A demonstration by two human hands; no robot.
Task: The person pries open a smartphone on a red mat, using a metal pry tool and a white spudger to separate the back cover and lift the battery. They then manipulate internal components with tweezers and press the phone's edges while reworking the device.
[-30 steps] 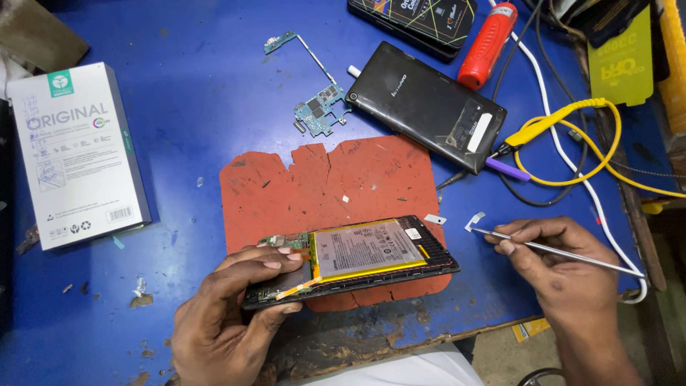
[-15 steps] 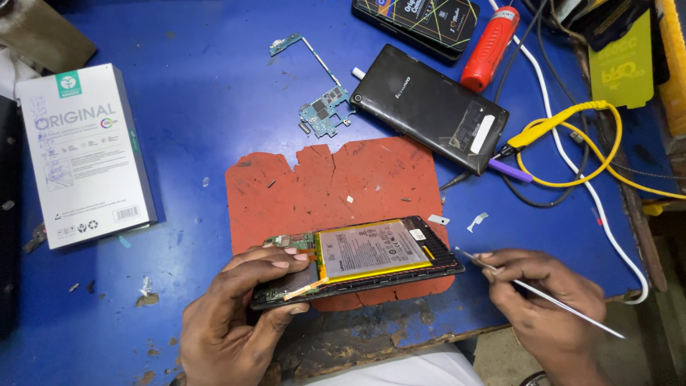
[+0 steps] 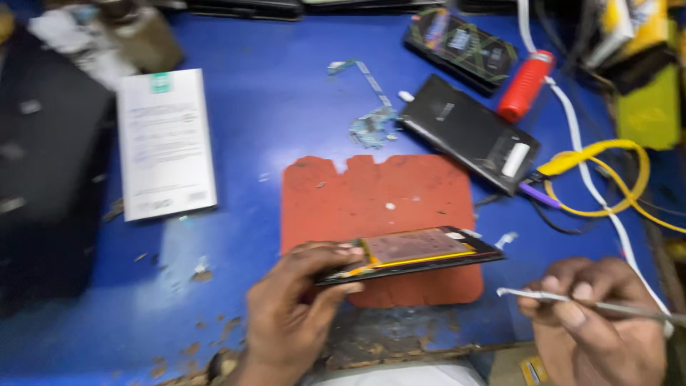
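Left hand (image 3: 289,314): clenched on the near-left end of the opened phone (image 3: 411,254); thumb on top, fingers beneath.
Phone: tilted, its far edge lifted, over the front edge of the red mat (image 3: 379,193); a flat battery with yellow edging faces up.
Right hand (image 3: 593,322): pinches thin metal tweezers (image 3: 572,300) between thumb and fingers; the tip points left, just right of the phone and apart from it.
Mat: red, notched along the far edge, on the blue table (image 3: 250,107).
White box (image 3: 164,143): flat upright rectangle left of the mat, a small green square mark near its top, fine print below, blurred.
Black cover (image 3: 468,132): dark phone back lying slantwise beyond the mat, a white strip label at its right end.
Circuit board (image 3: 368,129): small, with a thin flex strip, between box and cover.
Red handle (image 3: 525,86): cylinder at the far right, beside a white cable (image 3: 586,157).
Yellow cable (image 3: 607,179): looped right of the cover.
Yellow packet (image 3: 650,107): far right edge, blurred.
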